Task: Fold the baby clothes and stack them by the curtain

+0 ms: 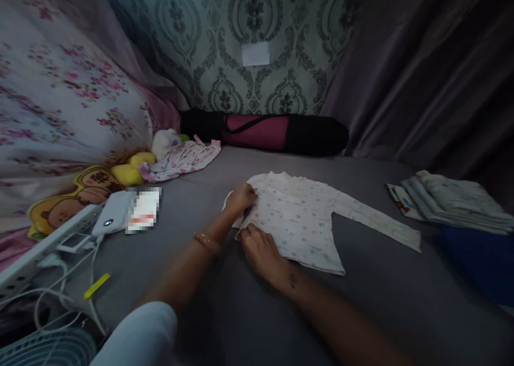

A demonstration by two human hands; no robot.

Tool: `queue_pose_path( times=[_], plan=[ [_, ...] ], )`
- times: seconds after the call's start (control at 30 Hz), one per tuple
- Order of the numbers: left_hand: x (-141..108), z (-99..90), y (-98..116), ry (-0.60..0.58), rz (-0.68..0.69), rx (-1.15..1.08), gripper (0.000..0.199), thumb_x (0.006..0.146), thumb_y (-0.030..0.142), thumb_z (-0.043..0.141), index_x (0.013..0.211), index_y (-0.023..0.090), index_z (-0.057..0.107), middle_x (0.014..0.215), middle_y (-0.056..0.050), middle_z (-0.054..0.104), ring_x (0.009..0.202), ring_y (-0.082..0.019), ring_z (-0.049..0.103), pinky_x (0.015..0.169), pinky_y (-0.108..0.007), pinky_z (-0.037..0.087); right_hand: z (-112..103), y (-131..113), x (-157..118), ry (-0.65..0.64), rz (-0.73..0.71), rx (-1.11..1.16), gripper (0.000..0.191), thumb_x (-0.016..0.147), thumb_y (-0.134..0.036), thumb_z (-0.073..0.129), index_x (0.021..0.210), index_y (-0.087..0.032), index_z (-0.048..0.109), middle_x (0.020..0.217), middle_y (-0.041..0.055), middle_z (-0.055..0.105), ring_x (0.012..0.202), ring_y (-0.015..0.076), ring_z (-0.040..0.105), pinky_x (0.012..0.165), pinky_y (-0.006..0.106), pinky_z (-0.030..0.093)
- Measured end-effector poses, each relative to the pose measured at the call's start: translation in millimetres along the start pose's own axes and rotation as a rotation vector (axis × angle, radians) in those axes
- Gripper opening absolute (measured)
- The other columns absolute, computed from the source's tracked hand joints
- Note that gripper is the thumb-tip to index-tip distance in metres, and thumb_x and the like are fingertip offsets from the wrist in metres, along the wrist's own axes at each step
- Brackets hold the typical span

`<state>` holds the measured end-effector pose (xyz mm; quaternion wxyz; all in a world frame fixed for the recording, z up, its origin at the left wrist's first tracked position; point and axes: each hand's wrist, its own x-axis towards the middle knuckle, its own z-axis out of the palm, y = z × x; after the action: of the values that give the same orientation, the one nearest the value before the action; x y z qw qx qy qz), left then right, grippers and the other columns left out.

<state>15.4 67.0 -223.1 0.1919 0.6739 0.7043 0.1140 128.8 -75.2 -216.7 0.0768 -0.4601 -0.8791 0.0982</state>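
Note:
A small white long-sleeved shirt [299,216] with a pale print lies spread on the grey bed sheet, its right-hand sleeve stretched out to the side. My left hand [242,196] is closed on the cloth near the shoulder at the shirt's left side. Lower down, my right hand [261,250] has its fingers closed on the left side edge near the hem. The other sleeve is mostly hidden behind my left hand and wrist.
A stack of folded clothes [461,203] sits at the right, beside dark blue cloth [480,261]. At left are a power strip [24,267] with cables, a white device [114,213], plush toys [134,168] and a printed garment [184,160]. A long black-and-maroon bag [257,132] lies along the wall.

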Motion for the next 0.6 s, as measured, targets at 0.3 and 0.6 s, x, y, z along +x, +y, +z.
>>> queue_pose_path(
  times=[0.3,0.6],
  plan=[
    [1.4,3.3,-4.7,0.028,0.325,0.287,0.028,0.092,0.025,0.038,0.11,0.014,0.056,0.1,-0.015,0.067,0.093,-0.023,0.063,0.078,-0.03,0.046,3.9,14.4,2.4,0.035,0.003,0.267,0.022,0.097,-0.02,0.037,0.102,-0.018,0.058,0.101,0.006,0.062,0.093,0.0167,0.059,0.079,0.027,0.042],
    [-4.1,-23.6,-34.6,0.154,0.337,-0.168,0.032,0.087,0.038,0.044,0.092,0.016,0.066,0.078,-0.004,0.067,0.074,-0.017,0.06,0.071,-0.026,0.046,-23.6,32.9,5.8,-0.013,-0.091,0.492,0.022,0.091,-0.027,0.048,0.092,-0.02,0.069,0.092,0.0034,0.069,0.086,0.0151,0.061,0.076,0.023,0.04]
  ],
)
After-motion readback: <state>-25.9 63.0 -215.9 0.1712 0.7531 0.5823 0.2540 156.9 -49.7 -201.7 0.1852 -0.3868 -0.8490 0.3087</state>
